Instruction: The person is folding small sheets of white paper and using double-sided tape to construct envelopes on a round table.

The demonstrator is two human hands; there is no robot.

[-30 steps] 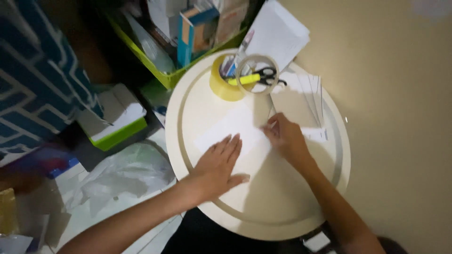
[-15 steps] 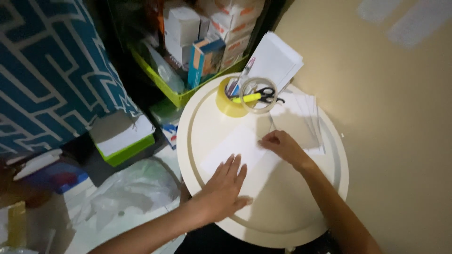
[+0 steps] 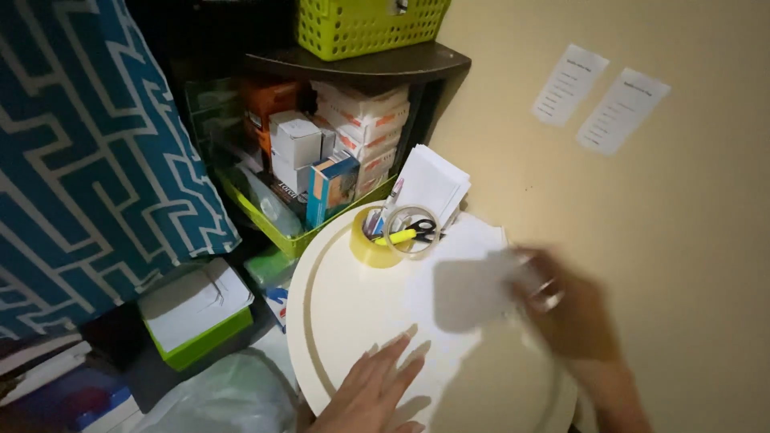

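My left hand (image 3: 373, 389) lies flat with fingers spread near the front of the round cream table (image 3: 321, 321), its fingertips resting on a white sheet there. My right hand (image 3: 565, 313) is blurred above the table's right side. It grips the edge of a white sheet of paper (image 3: 469, 289) that is raised off the table. More white sheets (image 3: 477, 236) lie under it toward the wall.
At the table's back stand a yellow tape roll (image 3: 365, 250) and a clear tape roll (image 3: 409, 232) with scissors and a highlighter; white envelopes (image 3: 429, 184) lean behind. A green basket of boxes (image 3: 293, 236), a shelf basket (image 3: 361, 28), wall notes (image 3: 597, 100) and a blue curtain (image 3: 80, 160) surround.
The view has tilted up toward the shelf and wall. My right hand has lifted a white sheet and swung it right; my left hand stays flat on the table.
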